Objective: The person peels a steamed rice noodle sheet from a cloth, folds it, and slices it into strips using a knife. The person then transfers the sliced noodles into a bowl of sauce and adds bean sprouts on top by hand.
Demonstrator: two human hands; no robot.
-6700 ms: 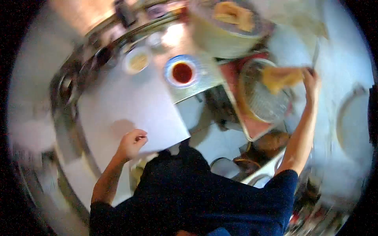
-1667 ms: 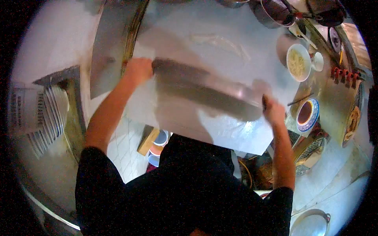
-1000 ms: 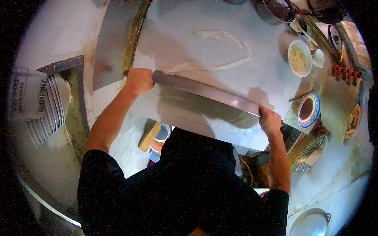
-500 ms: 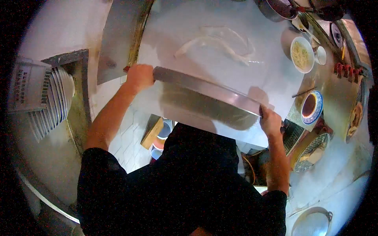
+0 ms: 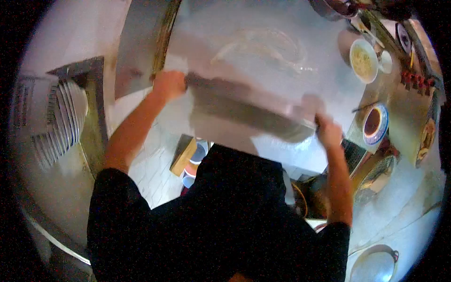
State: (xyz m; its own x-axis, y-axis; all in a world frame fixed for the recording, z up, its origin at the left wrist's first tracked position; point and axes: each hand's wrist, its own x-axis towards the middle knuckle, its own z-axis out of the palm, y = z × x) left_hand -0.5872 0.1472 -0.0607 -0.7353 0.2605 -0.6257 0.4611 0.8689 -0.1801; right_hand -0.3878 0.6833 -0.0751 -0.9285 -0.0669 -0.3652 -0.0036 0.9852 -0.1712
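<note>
My left hand [image 5: 170, 84] is closed around the left end of a long metal piece [image 5: 225, 87]. My right hand [image 5: 330, 132] grips its other end, and the piece slants down to the right between them. Motion blur hides whether it is a shallow tray or a wide strip. It is above a pale worktable [image 5: 197, 28], with a dark, long shadow or underside just below it. Farther out on the table lies a thin, curved, whitish strip [image 5: 277, 56], blurred.
Right of the table are a bowl of pale shreds [image 5: 363, 61], a small white cup [image 5: 385, 61], a blue-rimmed bowl of dark sauce [image 5: 374, 124] and a pan [image 5: 332, 8]. Stacked plates [image 5: 70, 113] stand at left. A round lid-like metal piece [image 5: 374, 267] sits lower right.
Both hands, still holding the metal piece, are slightly farther up in the view, the right one also a little to the right. The piece looks more blurred. The view has shifted slightly.
</note>
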